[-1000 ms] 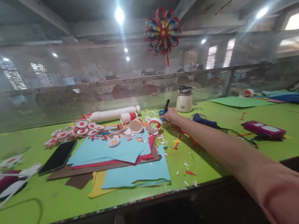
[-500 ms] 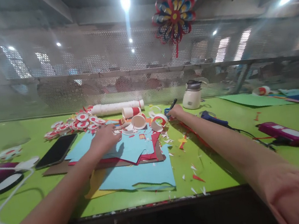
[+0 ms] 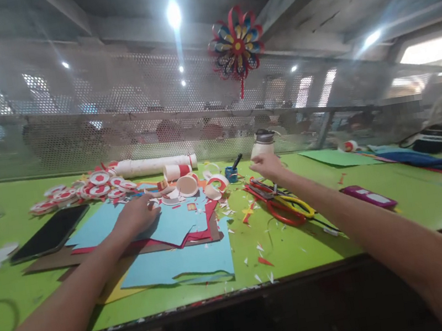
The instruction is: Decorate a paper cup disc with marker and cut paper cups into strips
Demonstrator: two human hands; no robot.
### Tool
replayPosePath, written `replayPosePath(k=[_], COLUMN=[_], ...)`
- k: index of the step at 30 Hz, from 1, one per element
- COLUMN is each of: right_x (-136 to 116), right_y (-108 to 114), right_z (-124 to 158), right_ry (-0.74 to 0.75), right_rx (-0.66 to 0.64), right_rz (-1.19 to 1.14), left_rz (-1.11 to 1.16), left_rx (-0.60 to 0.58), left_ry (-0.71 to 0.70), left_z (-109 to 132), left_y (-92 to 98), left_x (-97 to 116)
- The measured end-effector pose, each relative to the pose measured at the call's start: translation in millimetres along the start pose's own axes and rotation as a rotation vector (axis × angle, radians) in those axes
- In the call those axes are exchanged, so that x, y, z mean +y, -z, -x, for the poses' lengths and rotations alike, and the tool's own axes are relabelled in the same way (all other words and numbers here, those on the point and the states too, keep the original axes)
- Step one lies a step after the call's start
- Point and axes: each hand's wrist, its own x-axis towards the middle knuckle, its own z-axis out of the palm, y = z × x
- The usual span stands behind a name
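Paper-cup pieces point(image 3: 187, 184) beyond the left hand point(image 3: 139, 215) are already cut; light-blue sheets point(image 3: 190, 223) beneath appear largely unworked; its index finger is extended, right hand point(image 3: 268, 167) fingers curled near red-handled scissors point(image 3: 259, 192); grips cannot be determined.

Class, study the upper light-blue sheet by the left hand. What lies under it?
Under the upper light-blue sheet, red paper shows at its edge, with brown paper sticking out below that. Anything lying wholly beneath is covered and cannot be seen.
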Motion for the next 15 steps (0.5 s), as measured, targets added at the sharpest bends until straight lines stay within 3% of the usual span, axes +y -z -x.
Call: replayPosePath(k=[5, 7, 9, 12, 15], right_x=[43, 56, 64, 67, 64], right_y=[31, 39, 42, 38, 30], right_z=[75, 102, 121, 125, 109], right_ry=[0.149, 0.203, 0.239, 0.222, 0.162], right_rx=[-0.158, -0.246, -0.317, -0.380, -0.438], right_rz=[0.077, 0.132, 0.180, 0.224, 0.236], left_rz=[0.111, 0.260, 0.551, 1.215, 1.490], left_rx=[0.104, 0.126, 0.062, -0.134, -0.207], left_ry=[-0.008, 0.028, 0.073, 0.097, 0.090], left_z=[0, 2, 7, 14, 19], left_y=[16.1, 21.0, 25.5, 35.5, 48.0], left_x=[9, 18, 30, 51, 68])
